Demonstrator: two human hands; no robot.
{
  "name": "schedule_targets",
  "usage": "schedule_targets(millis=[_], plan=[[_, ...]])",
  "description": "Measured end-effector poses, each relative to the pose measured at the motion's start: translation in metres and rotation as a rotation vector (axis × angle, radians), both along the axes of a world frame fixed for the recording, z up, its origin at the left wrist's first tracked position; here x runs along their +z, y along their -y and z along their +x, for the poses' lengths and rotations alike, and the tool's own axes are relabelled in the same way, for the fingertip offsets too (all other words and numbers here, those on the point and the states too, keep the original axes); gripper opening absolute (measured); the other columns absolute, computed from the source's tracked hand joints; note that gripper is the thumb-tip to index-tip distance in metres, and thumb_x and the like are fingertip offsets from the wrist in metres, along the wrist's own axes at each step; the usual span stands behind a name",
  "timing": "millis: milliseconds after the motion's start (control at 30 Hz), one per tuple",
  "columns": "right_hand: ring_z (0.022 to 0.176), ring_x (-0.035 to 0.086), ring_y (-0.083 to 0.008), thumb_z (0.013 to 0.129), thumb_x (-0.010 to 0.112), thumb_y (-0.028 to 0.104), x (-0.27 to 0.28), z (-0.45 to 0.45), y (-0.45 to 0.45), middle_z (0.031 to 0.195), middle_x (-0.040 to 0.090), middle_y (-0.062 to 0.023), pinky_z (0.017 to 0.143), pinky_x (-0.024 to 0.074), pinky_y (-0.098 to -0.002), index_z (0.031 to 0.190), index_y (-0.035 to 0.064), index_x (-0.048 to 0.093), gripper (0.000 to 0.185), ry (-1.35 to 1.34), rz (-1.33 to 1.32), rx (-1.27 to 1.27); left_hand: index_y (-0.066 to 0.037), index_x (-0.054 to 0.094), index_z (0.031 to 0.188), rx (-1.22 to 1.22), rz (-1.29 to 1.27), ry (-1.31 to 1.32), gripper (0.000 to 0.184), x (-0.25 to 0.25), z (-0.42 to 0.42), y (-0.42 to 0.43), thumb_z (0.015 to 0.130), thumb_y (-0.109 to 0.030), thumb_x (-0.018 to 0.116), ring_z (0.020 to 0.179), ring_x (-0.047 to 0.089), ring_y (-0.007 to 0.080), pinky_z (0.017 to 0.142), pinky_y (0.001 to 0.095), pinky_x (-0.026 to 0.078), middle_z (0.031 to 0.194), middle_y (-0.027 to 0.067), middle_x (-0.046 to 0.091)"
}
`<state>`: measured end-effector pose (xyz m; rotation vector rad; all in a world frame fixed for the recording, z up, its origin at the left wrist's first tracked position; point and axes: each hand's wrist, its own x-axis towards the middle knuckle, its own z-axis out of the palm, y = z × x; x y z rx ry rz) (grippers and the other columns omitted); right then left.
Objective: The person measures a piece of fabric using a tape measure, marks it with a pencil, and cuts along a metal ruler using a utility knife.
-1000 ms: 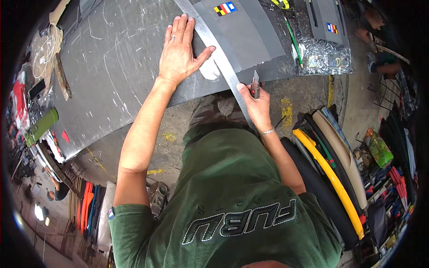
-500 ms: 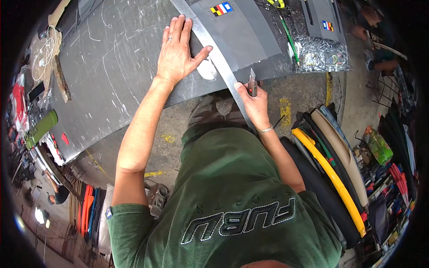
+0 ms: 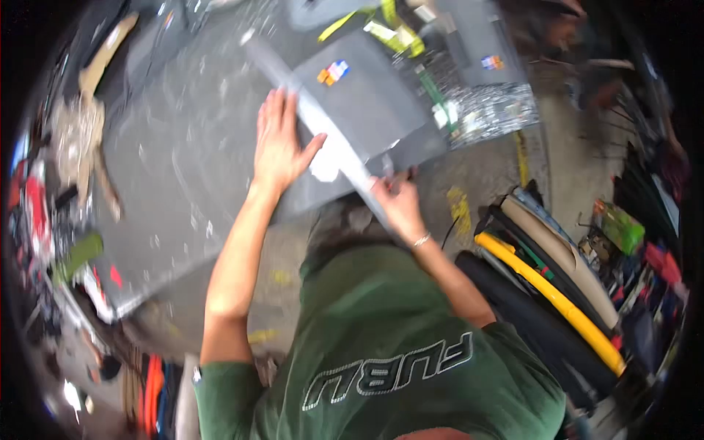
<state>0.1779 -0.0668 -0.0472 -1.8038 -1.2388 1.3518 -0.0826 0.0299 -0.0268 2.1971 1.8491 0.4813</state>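
One metal ruler [image 3: 343, 150] slants across the worktop [image 3: 169, 191], its near end reaching past the worktop's front edge towards the person. Two hands attend it. The left hand [image 3: 277, 150] lies flat just left of the ruler, four fingers close together and the thumb spread wide, its tip at the ruler's edge. The right hand [image 3: 400, 205] is at the ruler's near end, thumb against its side, fingers curled round one utility knife [image 3: 400, 178]; blur hides whether they also pinch the ruler.

One grey panel [image 3: 363, 99] lies directly along the ruler's right side, bearing one flag patch [image 3: 333, 72]. One white spot [image 3: 325, 169] shows left of the ruler, below the left thumb.

Farther right of the ruler come one green pencil [image 3: 431, 86], one yellow-green strap [image 3: 396, 33], and a second grey panel [image 3: 466, 40] with its own flag patch, above crinkled clear plastic [image 3: 506, 110]. Well left of the ruler are one green roll [image 3: 79, 257] and one red scrap [image 3: 116, 276]. Off the worktop, right of the ruler's near end, stands one yellow roll [image 3: 550, 301].
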Motion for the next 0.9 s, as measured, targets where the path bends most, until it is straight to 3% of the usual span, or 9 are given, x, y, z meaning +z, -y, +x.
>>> schedule_targets(millis=[67, 233, 333, 567, 700, 800, 900], plan=[[0.072, 0.063, -0.0181, 0.094, 0.078, 0.037, 0.000, 0.001, -0.001, 0.078, 0.071, -0.0167, 0.070, 0.0523, -0.0386, 0.088, -0.0013, 0.072, 0.039, 0.056, 0.121, -0.003, 0.006, 0.038, 0.155, -0.027, 0.008, 0.013, 0.090, 0.004, 0.001, -0.003, 0.091, -0.046, 0.073, 0.155, 0.027, 0.0463, 0.128, 0.0533, 0.021, 0.164, 0.0304, 0.033], [0.073, 0.063, -0.0180, 0.094, 0.076, 0.041, -0.011, 0.002, 0.004, 0.078, 0.069, -0.0174, 0.070, 0.0522, -0.0395, 0.093, -0.0038, 0.070, 0.045, -0.006, -0.009, 0.029, 0.011, 0.036, 0.155, -0.042, -0.027, -0.104, 0.098, 0.016, 0.004, -0.003, 0.090, -0.053, 0.073, 0.154, 0.029, 0.0467, 0.127, 0.0540, 0.025, 0.163, 0.0328, 0.033], [0.069, 0.062, -0.0173, 0.094, 0.075, 0.040, 0.006, 0.002, 0.003, 0.073, 0.066, -0.0176, 0.068, 0.0506, -0.0408, 0.087, -0.0034, 0.068, 0.045, -0.013, 0.051, 0.008, 0.014, 0.037, 0.153, -0.038, -0.138, -0.155, 0.110, 0.033, 0.007, -0.007, 0.084, -0.061, 0.077, 0.154, 0.029, 0.0453, 0.126, 0.0523, 0.027, 0.162, 0.0324, 0.034], [0.066, 0.061, -0.0187, 0.095, 0.075, 0.040, -0.021, 0.003, 0.005, 0.072, 0.065, -0.0185, 0.065, 0.0499, -0.0409, 0.087, -0.0020, 0.069, 0.044, 0.069, 0.121, 0.049, 0.015, 0.036, 0.152, -0.020, -0.235, -0.376, 0.120, 0.037, 0.019, -0.018, 0.078, -0.069, 0.078, 0.155, 0.028, 0.0447, 0.126, 0.0531, 0.027, 0.161, 0.0336, 0.034], [0.066, 0.060, -0.0188, 0.095, 0.074, 0.041, -0.035, 0.003, 0.006, 0.072, 0.065, -0.0170, 0.066, 0.0502, -0.0410, 0.088, -0.0010, 0.070, 0.043, 0.101, 0.119, 0.047, 0.018, 0.028, 0.155, -0.062, -0.343, -0.318, 0.120, 0.042, 0.023, -0.025, 0.081, -0.061, 0.081, 0.157, 0.023, 0.0430, 0.129, 0.0502, 0.024, 0.165, 0.0315, 0.028], [0.067, 0.060, -0.0184, 0.094, 0.074, 0.041, -0.042, 0.005, 0.006, 0.072, 0.066, -0.0158, 0.067, 0.0505, -0.0405, 0.089, -0.0008, 0.071, 0.043, 0.123, 0.114, 0.055, 0.019, 0.025, 0.154, -0.043, -0.388, -0.230, 0.121, 0.040, 0.024, -0.029, 0.077, -0.050, 0.088, 0.157, 0.023, 0.0433, 0.128, 0.0484, 0.028, 0.165, 0.0317, 0.027], [0.068, 0.060, -0.0172, 0.094, 0.075, 0.042, -0.009, 0.004, 0.001, 0.072, 0.066, -0.0146, 0.067, 0.0505, -0.0397, 0.091, -0.0008, 0.071, 0.043, 0.068, 0.032, 0.069, 0.020, 0.024, 0.152, -0.024, -0.418, -0.109, 0.121, 0.042, 0.025, -0.031, 0.075, -0.044, 0.092, 0.157, 0.023, 0.0444, 0.126, 0.0454, 0.033, 0.164, 0.0324, 0.026]])
